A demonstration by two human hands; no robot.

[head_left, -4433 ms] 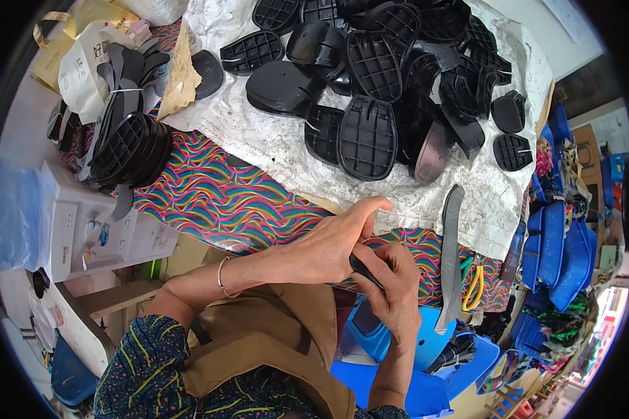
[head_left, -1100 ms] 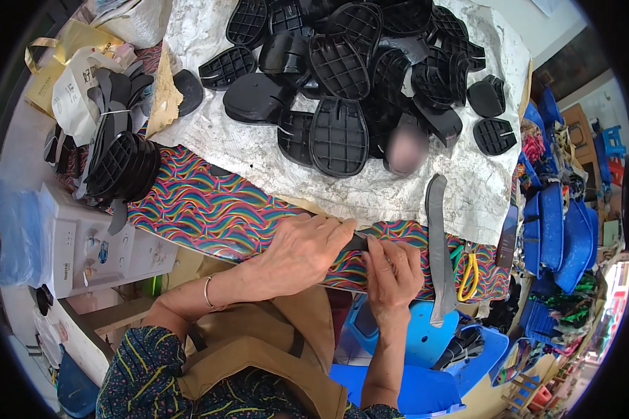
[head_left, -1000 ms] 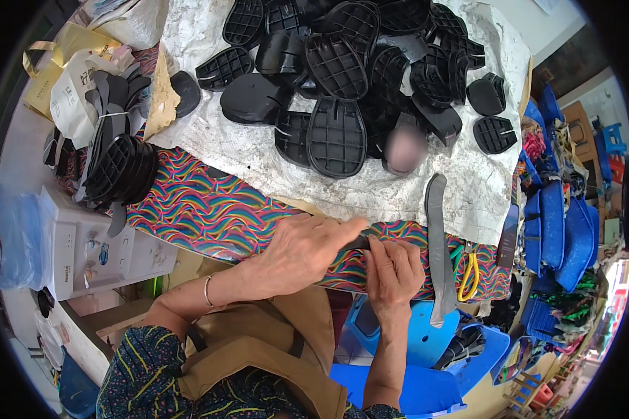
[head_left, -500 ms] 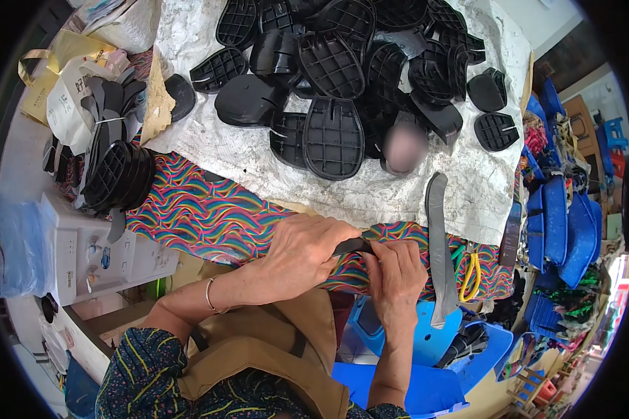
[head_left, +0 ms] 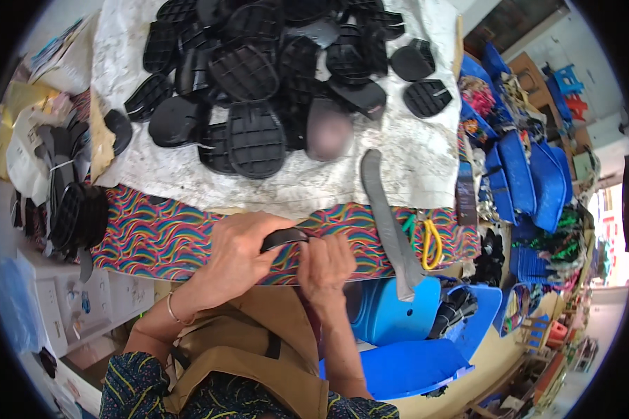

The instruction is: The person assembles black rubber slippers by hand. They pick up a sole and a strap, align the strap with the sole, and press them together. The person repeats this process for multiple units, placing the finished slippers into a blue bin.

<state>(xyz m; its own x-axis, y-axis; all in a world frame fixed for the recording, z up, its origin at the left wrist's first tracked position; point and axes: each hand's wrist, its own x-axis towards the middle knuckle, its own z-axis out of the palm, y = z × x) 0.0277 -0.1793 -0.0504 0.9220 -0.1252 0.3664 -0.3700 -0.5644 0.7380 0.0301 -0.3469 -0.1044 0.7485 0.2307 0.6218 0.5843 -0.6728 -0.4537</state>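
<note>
Both my hands are at the near edge of the table, over a cloth (head_left: 168,234) with a colourful wave pattern. My left hand (head_left: 239,253) pinches one end of a curved black piece (head_left: 282,239), smooth and narrow like a strip. At the piece's other end, my right hand (head_left: 326,269) has its fingers closed on it. The fingers cover much of the piece, so its full shape is hidden. Right of my right hand lies a long grey strip (head_left: 386,223). Beside that strip is a tool with yellow handles (head_left: 433,246).
A heap of black moulded sole-like pieces (head_left: 256,140), many with gridded faces, covers the far white sheet (head_left: 321,188). Bundled black pieces (head_left: 77,216) stand at the left. A dark phone-like slab (head_left: 466,193) lies at the right edge. Blue bins (head_left: 398,370) sit below the table.
The whole scene has shifted left in view as my head moved. Both hands still grip the black piece, which now arches a little more between them.
</note>
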